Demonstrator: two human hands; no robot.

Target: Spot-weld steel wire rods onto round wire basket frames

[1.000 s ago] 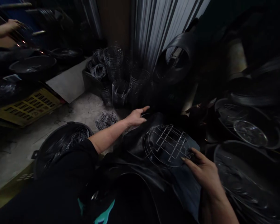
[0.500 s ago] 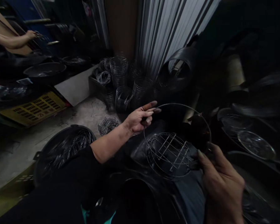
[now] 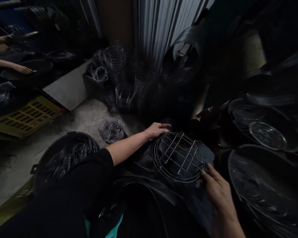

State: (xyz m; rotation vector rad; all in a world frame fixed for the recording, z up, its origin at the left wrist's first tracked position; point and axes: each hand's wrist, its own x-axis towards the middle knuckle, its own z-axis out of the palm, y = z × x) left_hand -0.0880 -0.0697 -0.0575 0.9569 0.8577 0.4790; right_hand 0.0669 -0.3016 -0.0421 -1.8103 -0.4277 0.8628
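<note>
left hand point(image 3: 157, 130) and right hand point(image 3: 217, 191) hold a wire rack point(image 3: 178, 156).

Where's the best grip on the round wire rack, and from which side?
Probably the outer ring of the round wire rack, taken from its near-right edge, where the right hand pinches it. The rack lies roughly flat on dark sheeting, with the ring continuous and exposed there; the grid bars are thin. The left hand rests at the far-left rim.
</note>
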